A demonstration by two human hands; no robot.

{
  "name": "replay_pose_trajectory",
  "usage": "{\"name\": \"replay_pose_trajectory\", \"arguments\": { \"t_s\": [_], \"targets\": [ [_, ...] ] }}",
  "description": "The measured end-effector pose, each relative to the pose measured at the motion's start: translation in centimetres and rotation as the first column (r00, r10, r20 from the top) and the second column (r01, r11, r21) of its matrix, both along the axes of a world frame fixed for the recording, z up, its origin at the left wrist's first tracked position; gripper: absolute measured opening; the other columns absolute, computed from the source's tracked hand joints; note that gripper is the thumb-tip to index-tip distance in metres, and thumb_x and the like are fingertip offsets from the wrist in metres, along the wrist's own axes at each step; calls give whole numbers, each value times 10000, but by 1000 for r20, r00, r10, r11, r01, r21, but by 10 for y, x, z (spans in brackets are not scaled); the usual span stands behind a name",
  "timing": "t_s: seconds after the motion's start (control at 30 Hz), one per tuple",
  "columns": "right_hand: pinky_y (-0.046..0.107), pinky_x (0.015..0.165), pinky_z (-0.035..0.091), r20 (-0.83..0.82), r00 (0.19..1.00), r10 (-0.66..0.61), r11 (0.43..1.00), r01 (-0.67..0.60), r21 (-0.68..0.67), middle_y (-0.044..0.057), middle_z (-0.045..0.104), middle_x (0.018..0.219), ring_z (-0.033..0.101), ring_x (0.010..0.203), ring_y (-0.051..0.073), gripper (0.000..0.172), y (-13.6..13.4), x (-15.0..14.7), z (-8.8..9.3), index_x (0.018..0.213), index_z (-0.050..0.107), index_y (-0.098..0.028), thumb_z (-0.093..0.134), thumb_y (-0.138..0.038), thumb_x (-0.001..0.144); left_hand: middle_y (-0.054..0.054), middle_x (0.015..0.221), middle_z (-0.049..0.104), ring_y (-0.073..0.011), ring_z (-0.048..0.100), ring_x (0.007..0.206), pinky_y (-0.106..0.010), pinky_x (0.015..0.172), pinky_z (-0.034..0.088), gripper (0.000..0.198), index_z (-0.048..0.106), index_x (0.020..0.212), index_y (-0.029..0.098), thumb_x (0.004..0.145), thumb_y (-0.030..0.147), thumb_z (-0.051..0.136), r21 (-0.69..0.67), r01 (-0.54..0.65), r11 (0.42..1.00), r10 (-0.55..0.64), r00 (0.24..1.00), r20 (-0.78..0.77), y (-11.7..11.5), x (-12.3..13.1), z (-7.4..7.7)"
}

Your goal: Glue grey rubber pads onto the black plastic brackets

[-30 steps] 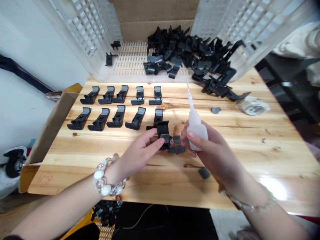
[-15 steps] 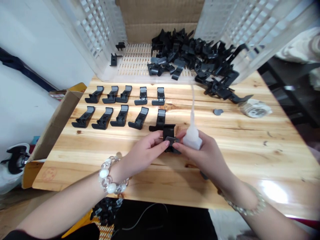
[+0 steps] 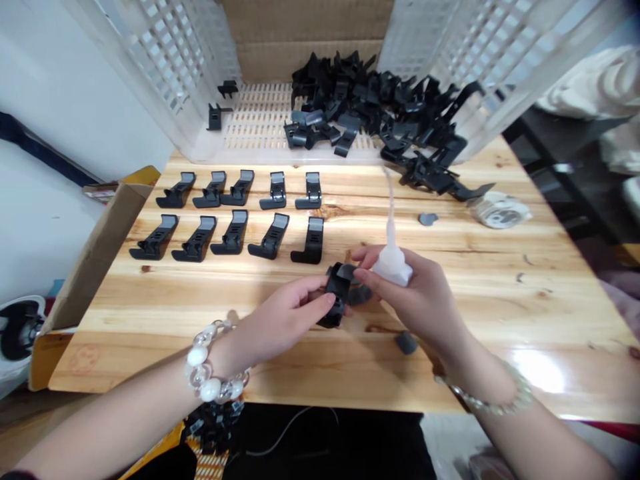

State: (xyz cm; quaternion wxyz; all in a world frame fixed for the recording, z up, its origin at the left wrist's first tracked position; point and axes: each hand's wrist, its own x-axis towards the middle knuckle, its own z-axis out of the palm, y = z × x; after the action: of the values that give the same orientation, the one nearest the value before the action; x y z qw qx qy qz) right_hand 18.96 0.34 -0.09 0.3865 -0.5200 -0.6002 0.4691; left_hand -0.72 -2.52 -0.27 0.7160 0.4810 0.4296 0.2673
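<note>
Left hand point(image 3: 287, 310): curled firmly, gripped black clip point(image 3: 336, 297) steady.
Right hand point(image 3: 413, 297): closed around white squeeze bottle point(image 3: 393, 267), nozzle point(image 3: 389, 213) up, beside clip.

This is a small, makeshift assembly workshop. The work surface is a bare pine table point(image 3: 135, 327) with a glossy finish. Along its far edge sits a white perforated plastic crate point(image 3: 167, 73), backed by cardboard and holding a heap of black plastic parts point(image 3: 345, 100). More of these parts lie in two neat rows point(image 3: 233, 240) on the tabletop, in the same space as a plastic squeeze bottle point(image 3: 393, 263) and a roll of clear tape point(image 3: 500, 211). A torn-open cardboard carton point(image 3: 95, 267) leans at the table's left edge, just beside a plain white wall point(image 3: 50, 220).
</note>
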Motion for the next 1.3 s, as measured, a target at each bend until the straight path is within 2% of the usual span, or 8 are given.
{"name": "replay_pose_trajectory", "arguments": {
  "t_s": [0.17, 0.47, 0.6, 0.77, 0.9, 1.07, 1.3],
  "targets": [
    [342, 717, 504, 103, 991, 84, 996, -85, 5, 45, 704, 869, 637, 790, 202, 145, -2, 0, 4, 779, 644, -192, 706, -324, 781, -73, 1032, 728, -160, 674, 878, -310, 874, 530, 344, 634, 1229, 189, 954, 363, 523, -15, -5, 1000, 5, 1000, -12, -2, 0, -1],
    [303, 632, 481, 162, 986, 46, 996, -59, 74, 39, 708, 857, 642, 750, 192, 151, -9, -2, 4, 745, 613, -204, 694, -319, 799, -72, 999, 731, -153, 684, 841, -293, 836, 547, 313, 660, 1184, 183, 950, 341, 525, -26, -28, 999, 28, 999, 20, -2, 1, 0],
    [286, 645, 485, 226, 973, 50, 981, -90, 174, 24, 711, 851, 632, 729, 168, 74, -10, -3, 0, 794, 608, -217, 675, -246, 808, -67, 1007, 734, -151, 687, 846, -294, 848, 548, 317, 652, 1194, 182, 951, 343, 528, -25, -39, 999, 40, 998, 39, -3, 2, -2],
    [283, 639, 490, 277, 961, -1, 963, -74, 259, 23, 713, 853, 637, 713, 167, 86, -12, -4, -7, 848, 603, -226, 675, -228, 802, -78, 1009, 734, -169, 695, 851, -317, 846, 554, 320, 648, 1194, 166, 948, 331, 525, -19, -52, 998, 52, 998, 39, -3, 4, -3],
    [303, 635, 498, 245, 969, -36, 972, -23, 235, 39, 713, 868, 651, 731, 186, 122, -13, -6, -11, 854, 592, -222, 673, -306, 820, -80, 1017, 729, -170, 686, 858, -322, 844, 551, 338, 635, 1208, 172, 946, 361, 534, -12, -60, 998, 60, 998, 22, -5, 3, -3],
    [329, 661, 506, 191, 979, -70, 985, 37, 171, 40, 702, 871, 656, 790, 208, 152, -12, -9, -13, 833, 557, -225, 681, -307, 805, -76, 1079, 714, -169, 674, 910, -327, 893, 528, 340, 609, 1233, 182, 960, 359, 511, 21, -46, 999, 47, 999, -20, -7, 4, 0],
    [309, 599, 473, 157, 987, -47, 989, 24, 146, 27, 664, 841, 611, 705, 174, 105, -15, -13, -13, 827, 544, -230, 635, -281, 837, -70, 1155, 695, -193, 644, 1021, -314, 907, 499, 348, 591, 1257, 200, 974, 369, 478, 117, -16, 993, 30, 993, -116, -11, 7, 4]
  ]
}}
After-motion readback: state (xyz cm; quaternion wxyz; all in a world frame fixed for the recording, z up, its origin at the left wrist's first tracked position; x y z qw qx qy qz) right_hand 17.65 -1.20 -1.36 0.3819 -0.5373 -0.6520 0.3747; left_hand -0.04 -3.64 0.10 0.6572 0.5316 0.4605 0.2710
